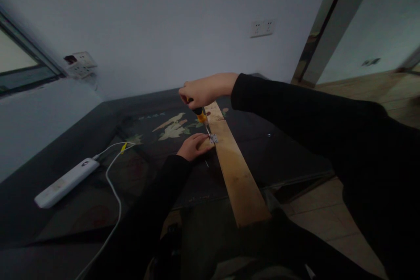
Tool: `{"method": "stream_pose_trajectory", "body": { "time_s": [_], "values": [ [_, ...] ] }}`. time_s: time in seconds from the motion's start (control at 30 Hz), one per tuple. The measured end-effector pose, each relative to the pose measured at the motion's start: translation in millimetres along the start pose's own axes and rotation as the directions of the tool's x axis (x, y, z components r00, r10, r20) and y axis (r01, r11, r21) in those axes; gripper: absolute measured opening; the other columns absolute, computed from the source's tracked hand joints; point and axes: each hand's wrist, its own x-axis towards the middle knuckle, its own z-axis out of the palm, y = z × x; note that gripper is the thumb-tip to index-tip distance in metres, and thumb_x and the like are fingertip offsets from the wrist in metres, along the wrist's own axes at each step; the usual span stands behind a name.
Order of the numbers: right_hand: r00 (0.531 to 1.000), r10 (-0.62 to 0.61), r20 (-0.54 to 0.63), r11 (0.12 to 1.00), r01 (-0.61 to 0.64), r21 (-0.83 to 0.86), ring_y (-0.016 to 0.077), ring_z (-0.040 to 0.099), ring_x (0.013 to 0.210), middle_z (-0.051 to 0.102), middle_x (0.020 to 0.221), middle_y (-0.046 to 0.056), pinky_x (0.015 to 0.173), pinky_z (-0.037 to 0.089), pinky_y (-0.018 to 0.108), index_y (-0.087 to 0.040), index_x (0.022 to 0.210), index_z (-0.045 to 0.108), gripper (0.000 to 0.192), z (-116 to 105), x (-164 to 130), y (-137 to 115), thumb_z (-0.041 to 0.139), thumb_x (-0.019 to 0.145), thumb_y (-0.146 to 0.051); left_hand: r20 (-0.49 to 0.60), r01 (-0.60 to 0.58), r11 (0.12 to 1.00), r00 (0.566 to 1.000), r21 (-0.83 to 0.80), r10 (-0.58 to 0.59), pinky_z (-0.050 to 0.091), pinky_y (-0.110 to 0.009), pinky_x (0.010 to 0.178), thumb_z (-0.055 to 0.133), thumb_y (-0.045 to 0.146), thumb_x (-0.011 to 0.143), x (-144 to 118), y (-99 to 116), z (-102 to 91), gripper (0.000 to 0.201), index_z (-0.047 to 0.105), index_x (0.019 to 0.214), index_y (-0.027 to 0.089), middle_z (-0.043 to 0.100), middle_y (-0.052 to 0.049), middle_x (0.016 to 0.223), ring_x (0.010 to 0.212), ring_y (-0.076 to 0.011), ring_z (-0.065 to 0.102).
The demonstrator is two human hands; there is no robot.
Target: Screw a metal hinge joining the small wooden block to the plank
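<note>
A pale wall (183,30) rises behind a dark worktop (278,157), whose surface is decorated with a pale bird, leaves and flowers. A long, light-coloured wooden board (241,179) lies across the worktop, running from near its far edge towards the person, its near end jutting past the front edge. On the left side of the worktop lies a white power strip (67,182), set at a slant, with a white cable (114,192) looping beside it and a yellow tag (124,148) on the cable. A double wall socket (262,28) is fixed to the wall above the board, to its right.

The right hand (203,89) is raised over the board, its grip clenched around the black and yellow handle of a screwdriver (201,116), which tilts down to a metal hinge (214,138) at the board's left edge. The left hand (192,147) is low beside the hinge, fingertips close against it; whether its grip pinches anything cannot be told. A thin screw (206,164) lies on the worktop near the left hand.
</note>
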Motion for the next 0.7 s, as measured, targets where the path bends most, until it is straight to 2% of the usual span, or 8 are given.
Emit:
{"method": "stream_pose_trajectory", "body": {
  "time_s": [0.1,0.17,0.23,0.33,0.43,0.53,0.6,0.7],
  "values": [
    [0.995,0.049,-0.084,0.996,-0.055,-0.066,0.0172,0.058,0.089,0.066,0.103,0.010,0.073,0.038,0.030,-0.012,0.113,0.064,0.031,3.9,-1.3,-1.0,0.052,0.087,-0.025,-0.002,0.003,1.000,1.000,0.000,-0.003,0.045,-0.042,0.099,0.062,0.040,0.080,0.1,0.6,-0.7,0.047,0.058,0.121,0.019,0.060,-0.011,0.119,0.110,-0.0237,0.058],
    [0.975,0.114,-0.192,0.982,-0.139,-0.123,0.0215,0.059,0.095,0.065,0.106,0.012,0.077,0.038,0.033,-0.014,0.113,0.064,0.035,9.9,-1.9,-1.9,0.048,0.091,-0.036,-0.013,0.002,1.000,1.000,-0.009,-0.002,0.045,-0.041,0.099,0.063,0.041,0.079,0.0,1.1,-0.9,0.048,0.058,0.121,0.017,0.061,-0.011,0.118,0.110,-0.0239,0.058],
    [0.955,0.159,-0.250,0.965,-0.204,-0.164,0.0259,0.058,0.100,0.064,0.108,0.015,0.080,0.039,0.036,-0.012,0.112,0.064,0.043,14.9,-2.0,-2.1,0.041,0.093,-0.044,-0.018,0.005,1.000,1.000,-0.016,-0.005,0.045,-0.041,0.099,0.063,0.041,0.080,-0.4,1.7,-1.0,0.048,0.058,0.121,0.017,0.060,-0.011,0.119,0.110,-0.0237,0.058],
    [0.965,0.151,-0.215,0.973,-0.183,-0.138,0.0261,0.058,0.098,0.060,0.114,0.017,0.078,0.040,0.036,-0.010,0.116,0.060,0.049,15.5,-1.2,-0.9,0.037,0.094,-0.047,-0.019,0.017,1.000,1.000,-0.022,-0.017,0.046,-0.041,0.098,0.062,0.042,0.080,-0.9,2.4,-0.8,0.047,0.058,0.121,0.018,0.060,-0.011,0.120,0.110,-0.0236,0.058],
    [0.990,0.097,-0.106,0.992,-0.105,-0.074,0.0209,0.059,0.093,0.055,0.120,0.017,0.075,0.040,0.031,-0.008,0.120,0.056,0.039,9.4,0.3,0.7,0.046,0.091,-0.033,-0.024,0.016,0.999,1.000,-0.035,-0.017,0.046,-0.041,0.097,0.062,0.042,0.079,-1.0,2.7,-0.8,0.047,0.059,0.119,0.018,0.060,-0.011,0.118,0.108,-0.0239,0.058],
    [0.998,0.045,-0.047,0.998,-0.047,-0.032,0.0175,0.057,0.092,0.059,0.113,0.013,0.074,0.038,0.028,-0.008,0.117,0.058,0.034,5.7,1.7,1.5,0.052,0.086,-0.020,-0.018,0.011,0.999,1.000,-0.044,-0.012,0.046,-0.043,0.097,0.063,0.041,0.080,-0.7,2.0,-0.8,0.046,0.058,0.120,0.020,0.061,-0.010,0.119,0.108,-0.0241,0.058],
    [0.992,0.067,-0.105,0.997,-0.070,-0.030,0.0179,0.058,0.092,0.063,0.108,0.011,0.074,0.037,0.029,-0.011,0.116,0.060,0.032,7.9,2.2,1.7,0.053,0.087,-0.024,-0.013,0.013,0.999,1.000,-0.044,-0.013,0.046,-0.044,0.097,0.063,0.041,0.079,-0.6,1.1,-0.7,0.046,0.058,0.120,0.021,0.061,-0.010,0.119,0.109,-0.0244,0.058],
    [0.960,0.144,-0.240,0.981,-0.170,-0.092,0.0218,0.059,0.096,0.065,0.106,0.011,0.076,0.037,0.031,-0.015,0.112,0.062,0.035,15.6,2.6,1.5,0.049,0.090,-0.039,-0.012,0.022,0.998,1.000,-0.054,-0.023,0.046,-0.043,0.098,0.063,0.043,0.079,-0.4,0.3,-0.3,0.048,0.058,0.120,0.020,0.061,-0.010,0.119,0.109,-0.0245,0.058]
  ]
}}
